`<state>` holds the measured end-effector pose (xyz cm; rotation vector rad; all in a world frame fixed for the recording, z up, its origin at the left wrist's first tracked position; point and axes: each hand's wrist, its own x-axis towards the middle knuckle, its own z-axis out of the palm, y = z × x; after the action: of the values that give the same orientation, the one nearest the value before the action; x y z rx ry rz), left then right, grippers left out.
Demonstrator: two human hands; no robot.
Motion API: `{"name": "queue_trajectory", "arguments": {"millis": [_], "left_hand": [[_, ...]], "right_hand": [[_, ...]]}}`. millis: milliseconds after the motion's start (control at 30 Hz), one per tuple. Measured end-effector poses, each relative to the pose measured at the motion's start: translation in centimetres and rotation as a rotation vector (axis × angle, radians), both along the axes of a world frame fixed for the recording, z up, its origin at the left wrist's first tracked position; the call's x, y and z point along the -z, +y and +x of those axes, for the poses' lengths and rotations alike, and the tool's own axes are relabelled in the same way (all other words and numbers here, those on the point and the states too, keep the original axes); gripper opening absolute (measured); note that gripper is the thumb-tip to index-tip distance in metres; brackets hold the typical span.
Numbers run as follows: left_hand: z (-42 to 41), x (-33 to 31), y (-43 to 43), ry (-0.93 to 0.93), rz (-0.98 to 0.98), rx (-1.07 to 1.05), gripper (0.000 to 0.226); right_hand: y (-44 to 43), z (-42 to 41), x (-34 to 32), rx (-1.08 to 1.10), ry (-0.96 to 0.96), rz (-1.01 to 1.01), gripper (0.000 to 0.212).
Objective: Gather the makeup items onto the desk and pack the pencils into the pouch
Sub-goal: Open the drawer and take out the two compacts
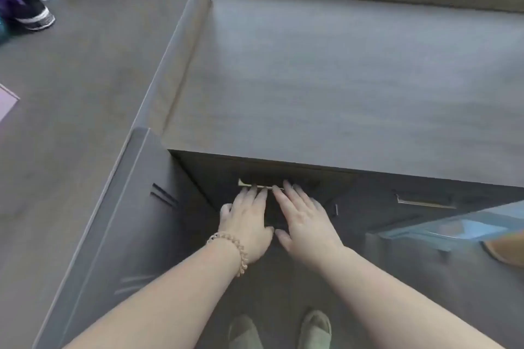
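A dark grey wooden desk (326,79) fills the middle of the view, and its top is bare. Under its front edge is a drawer front (297,175) with a pale metal handle (244,183). My left hand (246,223), with a beaded bracelet on the wrist, reaches up to that handle with its fingertips touching it. My right hand (304,219) lies beside it, fingers straight and their tips at the same handle. No makeup items, pencils or pouch are in view.
A second drawer handle (422,202) sits further right. A side panel (181,50) edges the desk's left; a window runs behind. A black shoe (34,15) and white and purple things lie on the floor at far left. My feet show below.
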<state>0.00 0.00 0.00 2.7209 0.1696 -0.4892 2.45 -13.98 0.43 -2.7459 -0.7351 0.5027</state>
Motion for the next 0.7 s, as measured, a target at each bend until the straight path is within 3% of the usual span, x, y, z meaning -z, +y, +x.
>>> {"name": "queue_trajectory", "arguments": {"millis": [333,700], "left_hand": [[2.4,4.7,0.6,-0.085,0.112,-0.017,0.078],[-2.7,5.3,-0.4,-0.091,0.104,-0.035,0.081]], "right_hand": [[0.8,1.6,5.3,0.019,-0.042,-0.086,0.082],[0.2,-2.8,6.5,0.021,-0.135,-0.111,0.088]]}}
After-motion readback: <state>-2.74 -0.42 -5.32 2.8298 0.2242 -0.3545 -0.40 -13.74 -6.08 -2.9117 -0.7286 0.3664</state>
